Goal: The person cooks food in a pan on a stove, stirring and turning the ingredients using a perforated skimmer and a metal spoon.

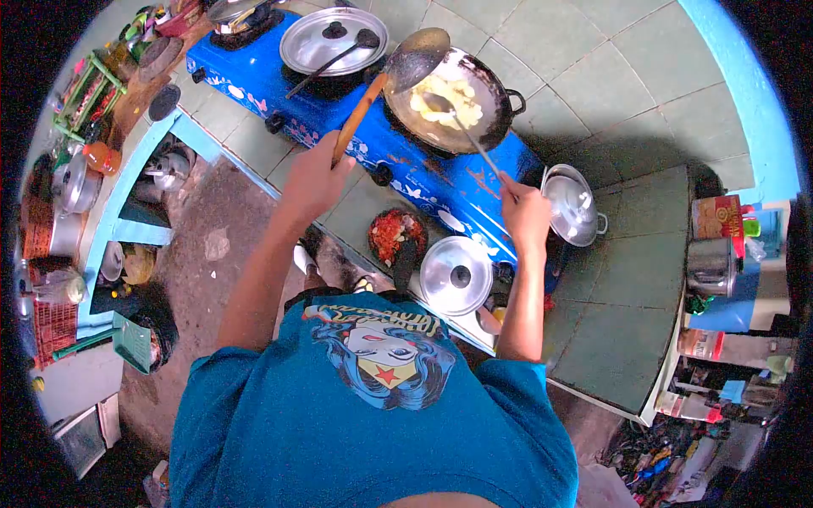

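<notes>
My left hand [318, 182] is closed around the wooden handle of a skimmer [421, 59]. The skimmer's round, dark metal bowl hangs over the left rim of a wok [495, 127]. Pale yellow pieces of food [461, 103] lie in the wok. My right hand [525, 207] grips the thin metal handle of a spatula [476, 144], whose dark head sits among the pieces. Under the wok is a blue gas stove [318, 118]; the flame cannot be seen.
Left of the wok, a lidded pan [309, 42] carries a dark ladle [330, 63]. Near the counter's front are a bowl of red chopped food [396, 237] and a pot lid [457, 275]. Silver pans [569, 206] stand right of the stove. Shelves [127, 229] hold pots at far left.
</notes>
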Available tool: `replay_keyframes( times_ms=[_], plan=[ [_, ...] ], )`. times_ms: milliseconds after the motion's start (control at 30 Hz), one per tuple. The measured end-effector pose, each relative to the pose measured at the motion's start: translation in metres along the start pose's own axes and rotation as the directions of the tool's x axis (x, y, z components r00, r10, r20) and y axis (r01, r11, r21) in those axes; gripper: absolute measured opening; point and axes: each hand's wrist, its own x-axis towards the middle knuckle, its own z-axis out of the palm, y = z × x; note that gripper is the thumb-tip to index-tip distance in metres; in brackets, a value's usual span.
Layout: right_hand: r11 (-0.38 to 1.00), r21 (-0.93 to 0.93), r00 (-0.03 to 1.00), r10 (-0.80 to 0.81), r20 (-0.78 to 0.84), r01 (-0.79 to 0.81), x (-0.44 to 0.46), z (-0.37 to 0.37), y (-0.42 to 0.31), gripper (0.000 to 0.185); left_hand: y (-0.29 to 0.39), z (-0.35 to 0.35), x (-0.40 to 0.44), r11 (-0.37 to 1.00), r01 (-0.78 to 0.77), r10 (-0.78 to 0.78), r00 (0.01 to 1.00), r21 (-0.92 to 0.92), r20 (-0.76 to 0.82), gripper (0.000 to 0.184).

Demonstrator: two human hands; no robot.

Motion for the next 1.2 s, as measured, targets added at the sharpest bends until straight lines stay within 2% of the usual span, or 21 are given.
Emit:
replay_keyframes(
  times_ms=[33, 100, 167, 200, 300, 433, 500, 567, 600, 667, 800, 833, 900, 1033, 1133, 1167, 1200],
  plan=[
    [0.999, -0.008, 0.998, 0.032, 0.046, -0.032, 0.001, 0.004, -0.006, 0.024, -0.001, 0.001, 0.002, 1.0, -0.005, 0.005, 1.0, 0.016, -0.001, 0.025],
    [0.994, -0.101, 0.999, 0.042, 0.02, -0.039, 0.006, 0.018, -0.005, 0.025, 0.002, 0.001, 0.004, 0.999, -0.009, 0.009, 1.0, 0.033, -0.001, 0.025],
    [0.994, -0.082, 0.998, 0.066, 0.004, -0.066, 0.005, 0.017, -0.001, 0.025, 0.009, -0.003, 0.007, 0.987, 0.138, -0.148, 0.981, 0.083, 0.129, 0.043],
    [0.994, -0.062, 0.996, 0.086, -0.012, -0.087, 0.007, 0.016, -0.002, 0.025, 0.008, -0.003, 0.009, 0.987, 0.14, -0.15, 0.981, 0.082, 0.124, 0.043],
    [0.989, -0.059, 0.991, 0.131, -0.035, -0.133, 0.01, 0.02, -0.003, 0.026, 0.0, 0.003, 0.01, 0.988, 0.117, -0.128, 0.986, 0.102, 0.108, 0.039],
    [0.99, -0.087, 0.993, 0.114, 0.019, -0.112, 0.006, 0.025, -0.009, 0.026, -0.01, 0.014, 0.019, 0.989, 0.087, -0.098, 0.991, 0.118, 0.093, 0.037],
    [0.991, -0.038, 0.991, 0.13, 0.037, -0.129, 0.006, 0.021, 0.004, 0.026, -0.011, 0.014, 0.021, 0.989, 0.081, -0.093, 0.991, 0.121, 0.093, 0.038],
    [0.991, -0.05, 0.992, 0.123, 0.017, -0.122, 0.007, 0.024, 0.009, 0.03, -0.006, 0.016, 0.021, 0.997, 0.06, -0.064, 0.995, 0.055, 0.071, 0.025],
    [0.99, -0.06, 0.992, 0.125, -0.002, -0.125, 0.009, 0.029, 0.004, 0.029, -0.005, 0.018, 0.022, 0.997, 0.059, -0.063, 0.995, 0.054, 0.077, 0.025],
    [0.993, -0.049, 0.994, 0.103, -0.035, -0.104, 0.011, 0.035, -0.003, 0.028, -0.001, 0.023, 0.029, 0.985, 0.044, -0.055, 0.997, 0.165, 0.059, 0.025],
    [0.997, 0.01, 0.996, 0.075, -0.054, -0.074, 0.019, 0.014, 0.007, 0.025, 0.003, 0.03, 0.039, 0.965, 0.056, -0.077, 0.995, 0.256, 0.071, 0.026],
    [0.996, 0.008, 0.995, 0.091, -0.034, -0.091, 0.022, 0.002, 0.003, 0.022, 0.0, 0.033, 0.042, 0.961, 0.017, -0.03, 0.999, 0.275, 0.042, 0.027],
    [0.992, -0.096, 0.993, 0.072, -0.089, -0.081, 0.03, -0.006, 0.005, 0.021, -0.004, 0.038, 0.048, 0.956, -0.022, 0.019, 1.0, 0.293, 0.014, 0.027],
    [0.972, -0.162, 0.982, 0.153, -0.106, -0.169, 0.048, 0.005, 0.012, 0.021, 0.0, 0.049, 0.06, 0.944, 0.027, -0.04, 0.999, 0.328, 0.033, 0.029],
    [0.985, -0.117, 0.988, 0.138, 0.072, -0.129, 0.052, 0.014, 0.008, 0.024, -0.007, 0.061, 0.067, 0.95, 0.037, -0.057, 0.997, 0.311, 0.054, 0.03],
    [0.985, -0.117, 0.988, 0.138, 0.074, -0.128, 0.053, 0.021, 0.01, 0.024, -0.011, 0.065, 0.068, 0.959, 0.038, -0.059, 0.996, 0.279, 0.066, 0.03],
    [0.985, 0.064, 0.978, 0.146, 0.15, -0.157, 0.053, 0.027, 0.011, 0.025, -0.013, 0.069, 0.068, 0.959, 0.039, -0.06, 0.996, 0.279, 0.067, 0.03]
  ],
)
